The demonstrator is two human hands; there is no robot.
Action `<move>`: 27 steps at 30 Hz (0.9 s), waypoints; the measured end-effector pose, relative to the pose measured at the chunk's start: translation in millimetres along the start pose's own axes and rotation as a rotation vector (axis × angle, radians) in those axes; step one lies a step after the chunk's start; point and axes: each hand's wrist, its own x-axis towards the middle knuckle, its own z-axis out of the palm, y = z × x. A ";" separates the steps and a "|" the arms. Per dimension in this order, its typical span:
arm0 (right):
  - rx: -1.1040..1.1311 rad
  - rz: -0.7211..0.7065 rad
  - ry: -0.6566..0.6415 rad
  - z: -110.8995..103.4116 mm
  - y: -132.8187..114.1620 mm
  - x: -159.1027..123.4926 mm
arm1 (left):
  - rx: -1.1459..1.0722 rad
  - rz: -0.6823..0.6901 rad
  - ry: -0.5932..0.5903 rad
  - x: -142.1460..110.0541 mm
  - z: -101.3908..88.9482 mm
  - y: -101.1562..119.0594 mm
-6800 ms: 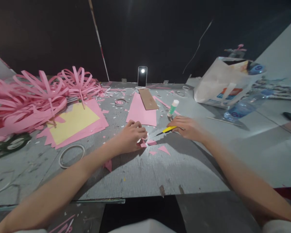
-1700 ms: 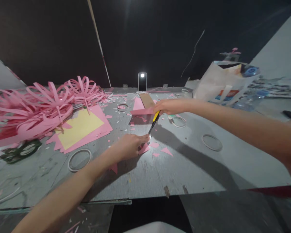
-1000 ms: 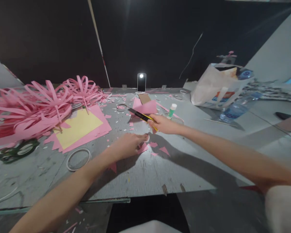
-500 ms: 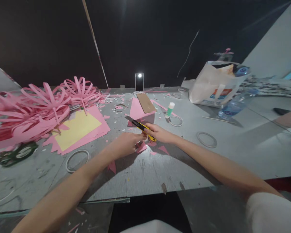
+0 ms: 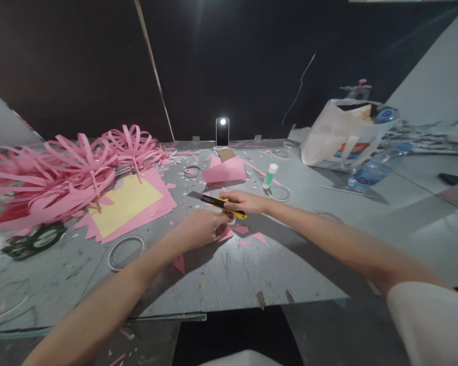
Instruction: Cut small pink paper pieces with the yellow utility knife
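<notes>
My right hand (image 5: 248,202) is closed around a yellow-and-black utility knife (image 5: 212,200), its blade out and pointing left. Just below it, my left hand (image 5: 202,227) is closed, with a small white object (image 5: 232,219) at its fingertips; its kind is partly hidden by the fingers. Pink paper scraps (image 5: 226,234) lie on the table under and beside the hands. Beyond the knife, a folded pink paper sheet (image 5: 226,171) covers most of a brown cardboard piece (image 5: 226,154).
Pink paper-strip loops (image 5: 80,157) pile up at left, near yellow paper (image 5: 125,203) and green-handled scissors (image 5: 36,240). A glue stick (image 5: 269,175), white ring (image 5: 278,192), plastic bottle (image 5: 370,175) and white bag (image 5: 328,137) stand or lie at right. A lit phone (image 5: 222,133) faces me.
The knife has swung flatter, its tip moving left and down. The pink sheet now lies over most of the cardboard, which was on top before. The view has shifted slightly.
</notes>
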 end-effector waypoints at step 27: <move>-0.174 0.381 0.438 32.3 -23.2 -47.4 | -0.063 0.015 0.064 -0.4 0.4 -6.9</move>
